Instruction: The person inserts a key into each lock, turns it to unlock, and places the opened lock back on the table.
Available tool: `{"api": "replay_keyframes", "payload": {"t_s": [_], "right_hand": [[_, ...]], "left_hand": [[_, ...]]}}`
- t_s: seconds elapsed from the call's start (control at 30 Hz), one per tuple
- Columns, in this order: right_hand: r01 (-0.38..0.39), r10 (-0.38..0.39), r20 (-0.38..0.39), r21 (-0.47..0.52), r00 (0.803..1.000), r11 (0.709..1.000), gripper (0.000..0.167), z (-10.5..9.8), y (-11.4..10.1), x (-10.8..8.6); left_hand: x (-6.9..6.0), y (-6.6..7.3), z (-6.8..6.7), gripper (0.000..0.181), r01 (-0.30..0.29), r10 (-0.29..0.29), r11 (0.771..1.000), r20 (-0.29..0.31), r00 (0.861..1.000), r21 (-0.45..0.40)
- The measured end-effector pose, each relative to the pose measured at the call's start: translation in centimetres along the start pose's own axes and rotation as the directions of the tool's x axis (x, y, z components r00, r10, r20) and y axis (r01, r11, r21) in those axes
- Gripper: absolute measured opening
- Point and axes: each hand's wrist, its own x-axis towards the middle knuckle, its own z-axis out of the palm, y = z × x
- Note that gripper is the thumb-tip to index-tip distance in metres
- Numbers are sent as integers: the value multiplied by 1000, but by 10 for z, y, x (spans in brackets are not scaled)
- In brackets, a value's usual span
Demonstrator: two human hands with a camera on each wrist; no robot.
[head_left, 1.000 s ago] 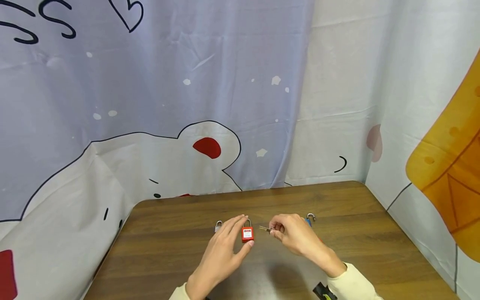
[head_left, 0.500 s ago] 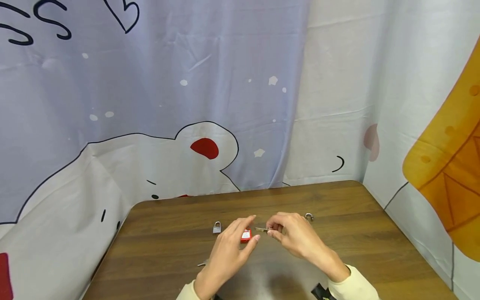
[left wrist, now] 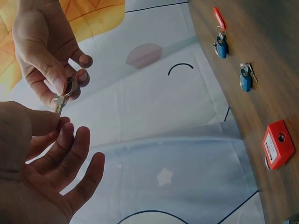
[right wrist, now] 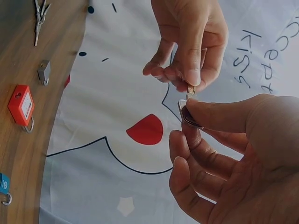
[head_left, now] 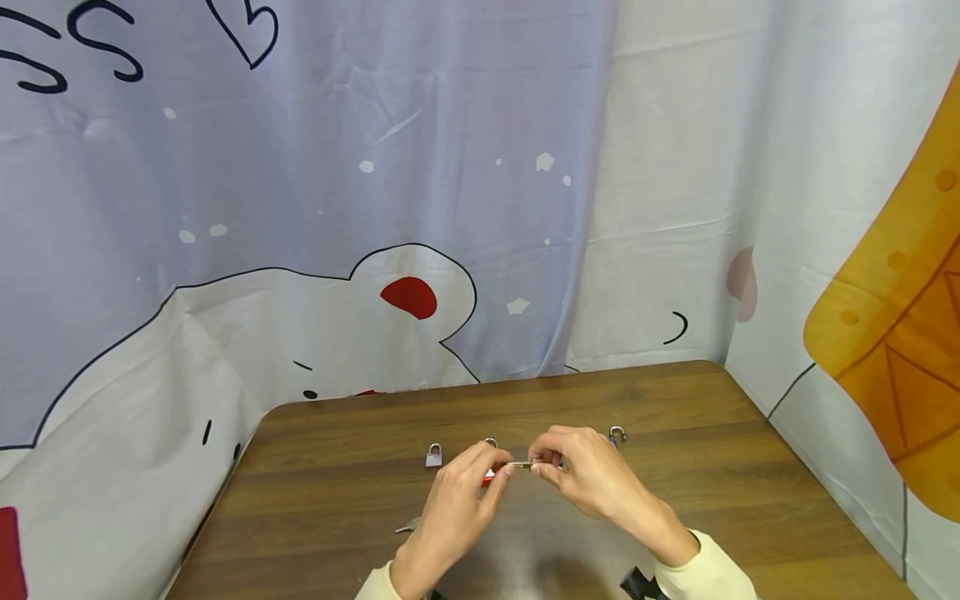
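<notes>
The right hand [head_left: 600, 471] pinches the wide end of a key [left wrist: 60, 103] between thumb and finger. The left hand [head_left: 459, 496] pinches the thin end the same way, and its other fingers stick out. So the key is up in the air between the two hands. Under the left fingers, partly hidden from the head view, a red lock [right wrist: 21, 105] sits on the table [head_left: 337, 467]. Left of that hand stands a grey lock [head_left: 433, 457], and some silver keys [head_left: 407, 526] lie near its wrist. Past the right hand are two blue locks [left wrist: 245, 80], with a red tag [left wrist: 219, 18] by one.
</notes>
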Motion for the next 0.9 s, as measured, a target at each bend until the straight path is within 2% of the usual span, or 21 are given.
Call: {"api": "replay_keyframes", "payload": {"t_s": [0.17,0.33,0.47,0.57,0.7,0.9], "right_hand": [[1,-1,6,4,1000,1000,16,0,-2,-1],[-2,2,-12,31,1000,1000,12,-2,-3,-1],[-22,29,-56,119,998,993,6,-3,-2,-2],[-24,44,-88,214,995,976,4,-2,2,-2],[31,2,-112,295,994,955,8,4,11,-7],[102,-73,-102,317,992,943,11,16,22,-14]], "left_hand": [[0,1,0,7,-21,20,1000,-23,1000,-6],[0,2,-1,6,-13,12,999,-28,1000,-52],[0,2,-2,6,-14,12,997,-32,999,-78],[1,1,-3,7,-4,0,996,-41,999,-92],[3,1,-5,8,0,-7,994,-61,998,-113],[4,4,-9,9,38,-44,988,-36,998,-150]]}}
